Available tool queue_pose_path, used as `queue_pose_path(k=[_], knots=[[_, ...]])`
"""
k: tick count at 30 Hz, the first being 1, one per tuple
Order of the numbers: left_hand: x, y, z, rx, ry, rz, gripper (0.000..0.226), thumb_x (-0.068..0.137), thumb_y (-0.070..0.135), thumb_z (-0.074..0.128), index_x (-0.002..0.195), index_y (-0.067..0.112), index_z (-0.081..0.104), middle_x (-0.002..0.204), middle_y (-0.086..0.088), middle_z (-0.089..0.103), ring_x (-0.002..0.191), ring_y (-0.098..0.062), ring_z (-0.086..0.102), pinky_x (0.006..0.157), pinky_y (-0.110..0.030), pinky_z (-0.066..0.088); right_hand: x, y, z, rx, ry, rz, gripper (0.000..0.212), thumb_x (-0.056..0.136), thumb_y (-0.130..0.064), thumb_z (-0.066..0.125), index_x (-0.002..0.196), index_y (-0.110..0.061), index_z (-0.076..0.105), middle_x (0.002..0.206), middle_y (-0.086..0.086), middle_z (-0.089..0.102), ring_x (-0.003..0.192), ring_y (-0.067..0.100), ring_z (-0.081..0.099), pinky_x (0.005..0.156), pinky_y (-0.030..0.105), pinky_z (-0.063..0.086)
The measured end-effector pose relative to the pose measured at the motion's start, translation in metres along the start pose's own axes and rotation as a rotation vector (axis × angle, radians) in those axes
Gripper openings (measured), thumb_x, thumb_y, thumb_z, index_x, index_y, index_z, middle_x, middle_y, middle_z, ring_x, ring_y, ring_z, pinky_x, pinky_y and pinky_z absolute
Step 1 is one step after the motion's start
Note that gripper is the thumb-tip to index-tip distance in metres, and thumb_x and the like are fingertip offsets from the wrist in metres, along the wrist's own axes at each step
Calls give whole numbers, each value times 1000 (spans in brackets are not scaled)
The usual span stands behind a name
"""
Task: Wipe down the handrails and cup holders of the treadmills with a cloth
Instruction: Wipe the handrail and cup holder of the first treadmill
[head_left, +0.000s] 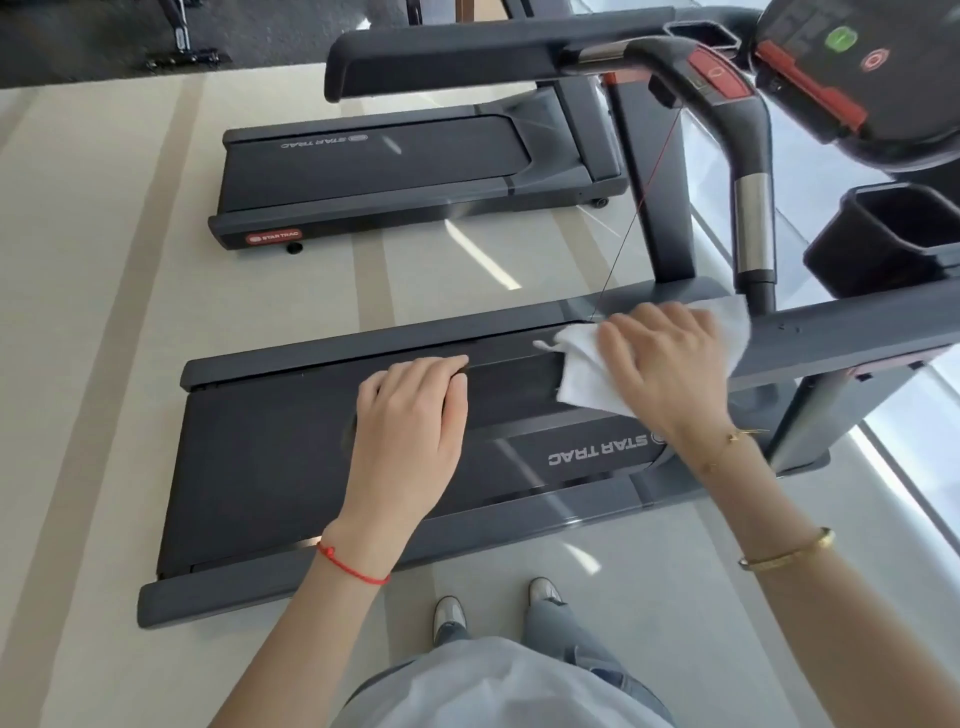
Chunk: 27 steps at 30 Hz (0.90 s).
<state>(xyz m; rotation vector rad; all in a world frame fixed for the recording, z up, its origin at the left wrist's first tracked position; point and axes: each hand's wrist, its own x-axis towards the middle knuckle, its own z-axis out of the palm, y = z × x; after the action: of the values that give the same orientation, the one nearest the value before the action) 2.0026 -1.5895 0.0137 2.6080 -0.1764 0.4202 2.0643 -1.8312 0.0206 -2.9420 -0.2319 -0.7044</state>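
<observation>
I stand beside a dark Star Trac treadmill (291, 457) and look down on its near handrail (511, 376), a black bar that turns grey toward the right. My left hand (410, 415) grips the rail's free end, fingers curled over its far edge. My right hand (665, 364) lies flat with spread fingers on a white cloth (582, 374) and presses it onto the rail. A deep black cup holder (893, 244) hangs at the right below the console (872, 78). The far handrail (441, 57) runs across the top, with a second cup holder (701, 34) behind it.
A second treadmill (389, 171) stands parallel on the pale striped floor (104, 312). A curved black and chrome grip (750, 208) with a red stop button rises beside the cloth, and a thin red safety cord hangs from it. My shoes (493, 608) stand near the deck's side.
</observation>
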Motion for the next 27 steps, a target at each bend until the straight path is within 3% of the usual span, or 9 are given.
queue_pose_path(k=[2, 4, 7, 10, 13, 17, 20, 22, 27], knots=[[4, 7, 5, 81, 23, -16, 35, 103, 27, 34, 112, 20, 68, 109, 9, 70, 98, -16, 63, 94, -38, 40, -3, -19, 3, 21, -31, -127, 35, 97, -34, 31, 89, -22, 63, 80, 0, 57, 78, 28, 50, 75, 40, 36], [7, 17, 12, 143, 36, -37, 37, 103, 28, 32, 107, 21, 68, 102, 9, 71, 92, -17, 63, 90, -39, 40, -15, -20, 5, 93, -81, -271, 39, 101, -41, 29, 116, -25, 60, 100, 0, 58, 91, 27, 50, 86, 42, 38], [12, 34, 23, 170, 59, -72, 36, 102, 29, 33, 104, 22, 69, 102, 10, 71, 91, -16, 64, 91, -37, 39, -20, 19, 2, 102, -113, -429, 48, 101, -50, 31, 136, -23, 50, 122, 3, 56, 109, 27, 49, 97, 42, 36], [17, 53, 38, 186, 89, -89, 32, 103, 27, 37, 103, 22, 69, 99, 11, 71, 90, -15, 62, 93, -36, 36, -6, 70, -2, 61, -104, -324, 45, 101, -48, 30, 125, -23, 58, 109, 2, 60, 97, 28, 54, 89, 41, 38], [20, 67, 49, 232, 130, -115, 34, 103, 26, 36, 101, 23, 69, 96, 12, 71, 88, -15, 61, 93, -37, 34, 6, 78, -3, 36, -83, -252, 42, 101, -43, 28, 107, -24, 65, 88, 1, 62, 79, 26, 52, 75, 41, 40], [21, 72, 57, 293, 178, -145, 34, 102, 24, 34, 95, 25, 67, 84, 12, 67, 82, -17, 59, 89, -37, 34, -8, 39, 5, 95, -81, -422, 43, 102, -45, 31, 127, -22, 58, 104, 4, 60, 89, 30, 52, 82, 42, 40], [22, 72, 59, 296, 212, -164, 33, 102, 25, 36, 95, 26, 69, 84, 13, 67, 83, -15, 59, 91, -38, 35, -9, 62, 4, 103, -93, -565, 49, 102, -51, 35, 138, -22, 50, 118, 6, 58, 101, 29, 53, 92, 41, 41], [22, 71, 60, 287, 223, -169, 32, 103, 26, 37, 97, 28, 69, 86, 15, 68, 84, -13, 60, 93, -36, 33, -4, 88, 1, 109, -120, -549, 50, 101, -54, 37, 136, -22, 51, 116, 5, 59, 99, 28, 54, 91, 40, 41], [23, 72, 61, 297, 214, -188, 34, 103, 27, 36, 98, 29, 69, 87, 15, 68, 85, -13, 59, 96, -36, 32, 24, 72, -1, 59, -239, -335, 48, 98, -49, 22, 91, -26, 65, 73, 0, 58, 70, 26, 55, 66, 36, 41]])
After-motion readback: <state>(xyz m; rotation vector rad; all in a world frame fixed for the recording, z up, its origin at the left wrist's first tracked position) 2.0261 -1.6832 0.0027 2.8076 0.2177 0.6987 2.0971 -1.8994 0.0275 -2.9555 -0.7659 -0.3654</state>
